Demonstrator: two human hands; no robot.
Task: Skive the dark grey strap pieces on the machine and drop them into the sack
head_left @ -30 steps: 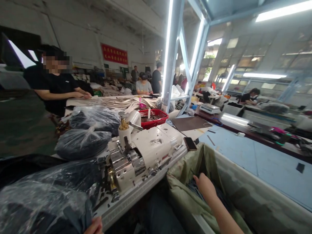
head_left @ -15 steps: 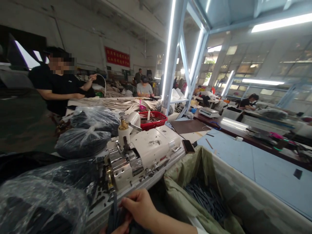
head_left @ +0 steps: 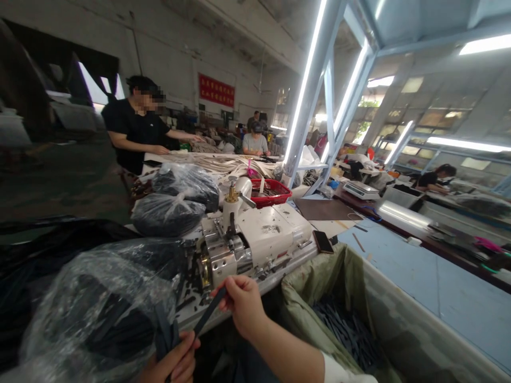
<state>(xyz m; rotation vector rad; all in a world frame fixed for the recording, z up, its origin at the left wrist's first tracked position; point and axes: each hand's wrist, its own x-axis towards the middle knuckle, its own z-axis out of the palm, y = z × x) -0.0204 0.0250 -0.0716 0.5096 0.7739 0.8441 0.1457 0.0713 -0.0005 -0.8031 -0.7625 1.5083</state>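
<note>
"So, what's going on in this big workshop (head_left: pixel 131 48)?"

"Along one long worktop (head_left: pixel 287 271) sits a white industrial machine (head_left: pixel 259 234). Clear plastic bags of dark strips (head_left: pixel 101 298) are heaped on the left of the view, and on the right stands a bin lined with green sacking (head_left: pixel 319 298), with loose strips (head_left: pixel 343 332) lying in the bottom."

"And the hands?"

"Both are closed and low, near the worktop's edge. The left hand (head_left: pixel 170 361) grips a few dark strips (head_left: pixel 163 332) at the bottom of the view, while the right hand (head_left: pixel 241 303) narrowly pinches one thin strip (head_left: pixel 209 311) between thumb and fingers, just in front of the machine."

"How would that strip handle?"

"Light, I'd judge, and bendy rather than limp, since it stands straight out of the pinch. It looks smooth and may slip, so I'd take it flat near one end, between thumb and fingertip."
</note>
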